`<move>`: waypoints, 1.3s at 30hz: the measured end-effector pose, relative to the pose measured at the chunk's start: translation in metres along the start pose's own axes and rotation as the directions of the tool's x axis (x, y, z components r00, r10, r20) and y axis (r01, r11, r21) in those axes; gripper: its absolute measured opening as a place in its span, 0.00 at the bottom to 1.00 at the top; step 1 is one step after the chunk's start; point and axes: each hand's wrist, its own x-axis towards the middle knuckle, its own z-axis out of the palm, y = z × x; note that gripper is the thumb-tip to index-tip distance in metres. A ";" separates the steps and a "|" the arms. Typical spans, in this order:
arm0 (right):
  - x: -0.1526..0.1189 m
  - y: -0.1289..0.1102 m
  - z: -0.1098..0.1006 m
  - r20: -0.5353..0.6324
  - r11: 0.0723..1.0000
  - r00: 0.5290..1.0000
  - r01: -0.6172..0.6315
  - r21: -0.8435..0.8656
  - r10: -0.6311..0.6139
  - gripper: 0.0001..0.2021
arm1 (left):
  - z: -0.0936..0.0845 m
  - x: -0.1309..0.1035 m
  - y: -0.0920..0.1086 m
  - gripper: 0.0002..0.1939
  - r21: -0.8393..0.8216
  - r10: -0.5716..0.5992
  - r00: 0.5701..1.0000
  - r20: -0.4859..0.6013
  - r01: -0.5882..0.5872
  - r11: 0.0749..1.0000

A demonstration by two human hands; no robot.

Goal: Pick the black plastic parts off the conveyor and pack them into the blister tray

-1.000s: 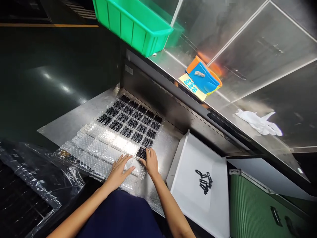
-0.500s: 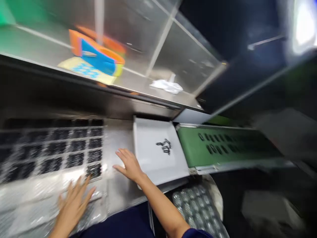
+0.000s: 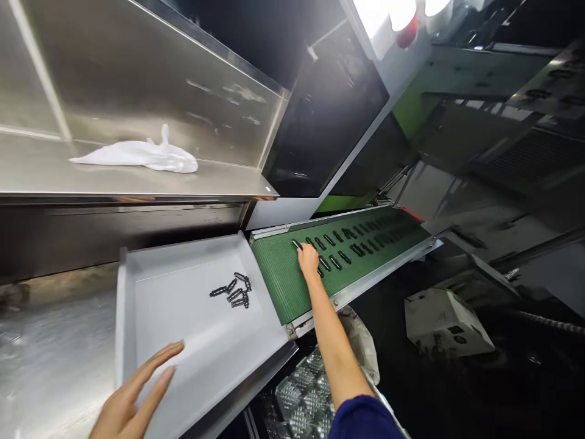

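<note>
My right hand (image 3: 309, 259) reaches over the green conveyor belt (image 3: 278, 286), its fingers closed on a small black oblong part (image 3: 297, 244) near the belt's close end. More such black parts (image 3: 336, 262) lie along the belt in two rough rows. My left hand (image 3: 141, 390) is open, thumb and fingers apart, above the near left edge of the white tray (image 3: 183, 329), with nothing in it. Inside that tray is a small loose cluster of black parts (image 3: 238, 297), well away from the left hand.
A steel shelf (image 3: 36, 174) bearing a white cloth or bag (image 3: 141, 155) runs behind the tray. Clear plastic blister trays (image 3: 304, 390) sit below the belt's near edge. A white box (image 3: 448, 323) stands at right, and the steel worktop (image 3: 55, 341) extends left.
The view has swung right. My right hand has gone from the steel worktop across to the belt and taken hold of a black part. My left hand has moved from the plastic trays to the white tray.
</note>
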 end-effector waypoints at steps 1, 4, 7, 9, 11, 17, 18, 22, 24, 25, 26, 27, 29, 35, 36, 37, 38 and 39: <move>-0.012 -0.001 0.005 0.052 0.998 0.998 0.038 0.059 -0.041 0.14 | 0.024 0.013 0.024 0.23 -0.042 -0.019 0.997 0.070 0.022 0.999; -0.064 -0.008 0.025 0.249 0.958 0.947 0.140 0.252 -0.204 0.16 | 0.093 0.048 0.081 0.32 -0.264 -0.048 0.981 0.190 0.098 0.960; -0.094 -0.008 0.033 0.394 0.908 0.853 0.191 0.373 -0.342 0.10 | 0.142 0.069 0.114 0.27 -0.592 -0.014 0.975 0.220 0.145 0.793; -0.077 0.003 0.022 0.372 0.913 0.870 0.184 0.365 -0.324 0.08 | 0.157 0.075 0.125 0.20 -0.768 -0.028 0.985 0.171 0.151 0.622; -0.035 0.022 -0.001 0.248 0.945 0.944 0.138 0.296 -0.216 0.08 | 0.160 0.077 0.129 0.15 -0.852 -0.067 0.987 0.147 0.161 0.499; 0.066 0.057 -0.059 0.029 0.985 0.999 -0.026 0.168 0.021 0.10 | 0.134 0.061 0.125 0.11 -0.850 -0.103 0.895 0.434 0.444 0.284; 0.063 0.053 -0.060 0.041 0.983 0.999 -0.025 0.183 0.018 0.11 | 0.128 0.056 0.123 0.11 -0.846 -0.121 0.888 0.443 0.459 0.271; -0.013 0.012 -0.034 0.166 0.939 0.980 0.045 0.341 -0.107 0.18 | 0.105 0.031 0.114 0.15 -0.867 -0.140 0.942 0.304 0.335 0.368; -0.076 -0.016 -0.012 0.286 0.866 0.927 0.076 0.494 -0.244 0.20 | 0.092 0.019 0.108 0.19 -0.877 -0.078 0.969 0.234 0.246 0.413; -0.108 -0.029 -0.002 0.358 0.741 0.862 0.029 0.671 -0.358 0.20 | 0.085 0.013 0.106 0.20 -0.878 -0.041 0.976 0.214 0.211 0.429; -0.139 -0.042 0.007 0.430 0.647 0.782 -0.045 0.762 -0.452 0.19 | 0.077 0.006 0.103 0.20 -0.877 -0.006 0.980 0.200 0.182 0.445; -0.166 -0.054 0.014 0.446 0.585 0.734 -0.082 0.807 -0.512 0.17 | 0.068 -0.001 0.100 0.21 -0.872 0.019 0.982 0.189 0.159 0.463; -0.207 -0.074 0.025 0.408 0.551 0.692 -0.018 0.834 -0.595 0.14 | 0.047 -0.015 0.095 0.21 -0.856 0.016 0.987 0.159 0.130 0.501; -0.239 -0.113 0.024 0.133 0.443 0.440 0.741 0.504 -0.888 0.18 | -0.019 -0.051 0.085 0.18 -0.782 -0.137 0.982 0.131 0.187 0.594; -0.239 -0.117 0.024 0.135 0.409 0.394 0.779 0.475 -0.909 0.21 | -0.027 -0.055 0.083 0.18 -0.773 -0.136 0.976 0.168 0.216 0.597; -0.239 -0.121 0.026 0.146 0.376 0.350 0.791 0.482 -0.925 0.23 | -0.033 -0.059 0.081 0.18 -0.767 -0.132 0.966 0.220 0.255 0.588; -0.239 -0.124 0.029 0.161 0.343 0.305 0.779 0.525 -0.939 0.23 | -0.037 -0.062 0.078 0.18 -0.767 -0.127 0.952 0.278 0.300 0.568; -0.239 -0.127 0.032 0.176 0.320 0.269 0.743 0.587 -0.947 0.22 | -0.040 -0.065 0.076 0.18 -0.772 -0.124 0.935 0.332 0.345 0.534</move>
